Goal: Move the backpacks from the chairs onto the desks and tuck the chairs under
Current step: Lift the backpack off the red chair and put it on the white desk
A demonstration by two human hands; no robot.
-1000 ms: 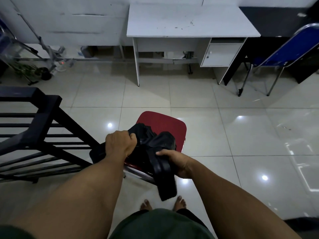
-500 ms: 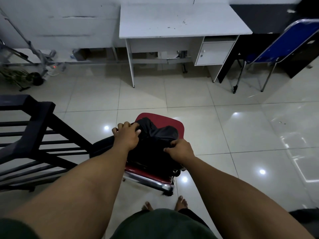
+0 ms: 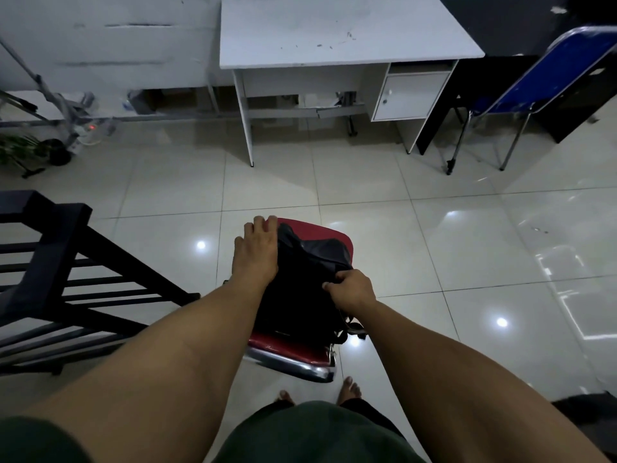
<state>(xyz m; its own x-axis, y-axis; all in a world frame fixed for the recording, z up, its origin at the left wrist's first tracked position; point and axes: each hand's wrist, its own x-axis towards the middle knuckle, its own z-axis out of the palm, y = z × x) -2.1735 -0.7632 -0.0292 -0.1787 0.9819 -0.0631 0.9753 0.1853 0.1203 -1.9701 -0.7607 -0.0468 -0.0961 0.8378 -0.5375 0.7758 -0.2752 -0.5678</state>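
A black backpack lies on the seat of a red chair with a chrome frame, right in front of me on the tiled floor. My left hand rests flat on the backpack's left side, its fingers stretched toward the far edge of the seat. My right hand is pinched on the fabric at the backpack's right side. A white desk with a small cupboard stands against the far wall, with nothing on its top.
A blue folding chair stands at the right of the white desk, in front of a black desk. A black slatted rack is close on my left. A potted plant and metal frames sit far left.
The backpack hung partly over the chair's near edge; now it sits wholly on the seat. My left hand has loosened and slid toward the far side. My right hand shifted onto its right side.
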